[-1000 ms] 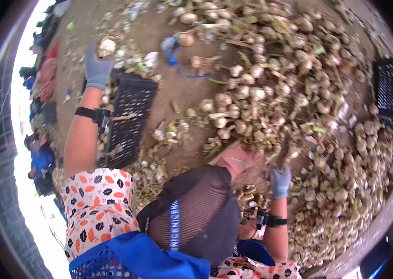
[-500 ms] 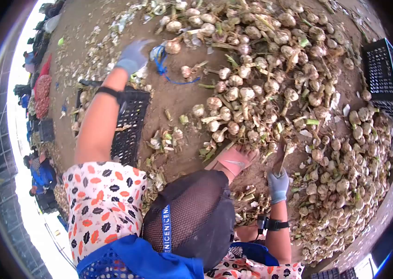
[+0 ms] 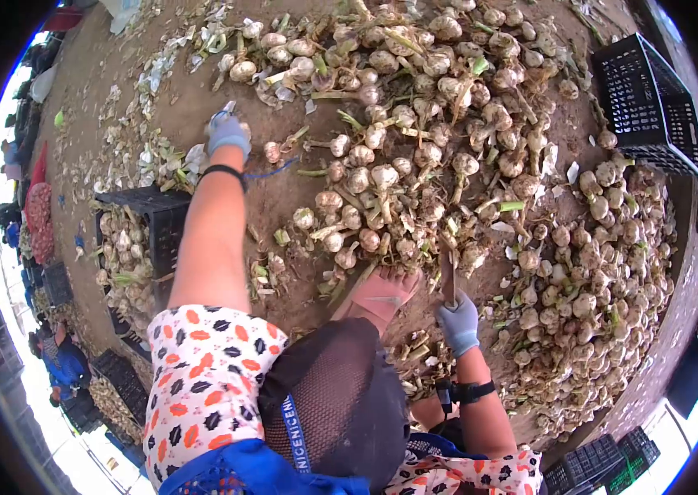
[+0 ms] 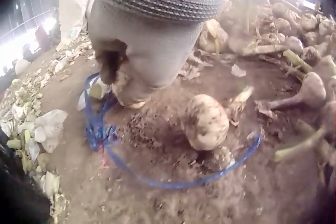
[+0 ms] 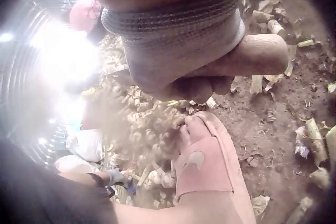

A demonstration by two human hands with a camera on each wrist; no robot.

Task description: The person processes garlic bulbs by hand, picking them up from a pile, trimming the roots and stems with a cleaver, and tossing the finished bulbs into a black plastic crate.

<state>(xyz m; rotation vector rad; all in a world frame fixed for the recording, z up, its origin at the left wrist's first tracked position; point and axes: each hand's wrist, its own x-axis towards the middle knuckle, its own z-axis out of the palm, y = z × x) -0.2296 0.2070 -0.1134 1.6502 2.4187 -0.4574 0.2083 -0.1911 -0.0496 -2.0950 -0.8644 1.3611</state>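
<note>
My gloved left hand (image 3: pixel 228 136) reaches down to the dirt floor. In the left wrist view its fingers curl round a pale garlic bulb (image 4: pixel 128 95), mostly hidden under the glove. Blue string (image 4: pixel 100 129) loops across the ground beside that hand, and a loose garlic bulb (image 4: pixel 206 122) lies within the loop. Close to my foot, my gloved right hand (image 3: pixel 458 322) grips a knife (image 3: pixel 450 276), its blade pointing toward the garlic heap (image 3: pixel 398 165). The knife's wooden handle (image 5: pixel 257 56) sticks out behind the fist in the right wrist view.
A black crate (image 3: pixel 169 235) with garlic bulbs stands left of my left forearm. Another black crate (image 3: pixel 629 95) is at the far right, above a large garlic pile (image 3: pixel 588 305). My sandalled foot (image 3: pixel 378 299) rests between the hands. Cut stems (image 5: pixel 315 140) litter the floor.
The left hand, holding a bulb by the left crate at first, was then without it and moved right to another bulb, which it now grips. The right hand keeps the knife.
</note>
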